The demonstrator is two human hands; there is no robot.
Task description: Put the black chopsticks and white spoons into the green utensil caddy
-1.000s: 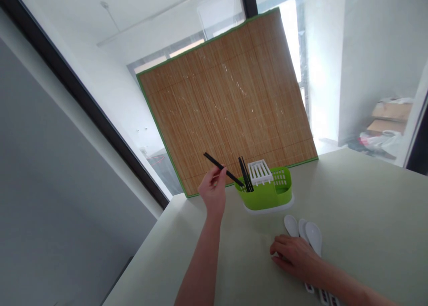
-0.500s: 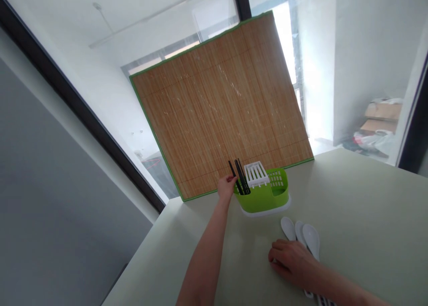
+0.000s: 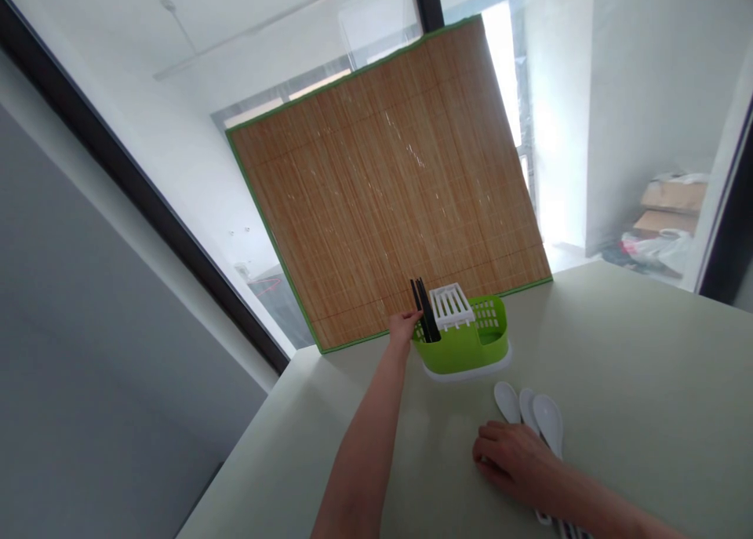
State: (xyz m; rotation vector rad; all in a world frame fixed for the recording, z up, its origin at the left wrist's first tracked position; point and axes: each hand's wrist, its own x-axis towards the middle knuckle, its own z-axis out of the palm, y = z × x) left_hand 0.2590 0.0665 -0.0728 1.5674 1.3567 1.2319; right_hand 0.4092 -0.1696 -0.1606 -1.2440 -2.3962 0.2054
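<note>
Left hand (image 3: 403,326) pinching a black chopstick (image 3: 415,296), now nearer other chopsticks (image 3: 431,319) in green cutlery caddy (image 3: 464,355), lower centre, curled right hand (image 3: 511,454) across white spoons (image 3: 548,420), lower right, grip unclear, bamboo mat (image 3: 382,194) behind caddy

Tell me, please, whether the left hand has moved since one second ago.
Yes: the left hand has moved right, closer to the green cutlery holder.

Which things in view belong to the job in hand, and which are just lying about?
In the job:
- black chopsticks, standing in the caddy at the fingertips of the left hand
- green caddy
- white spoons, partly hidden by the right hand

Just about:
- bamboo mat, behind the caddy
- cardboard boxes, background right
- plastic bag, beside them
</note>
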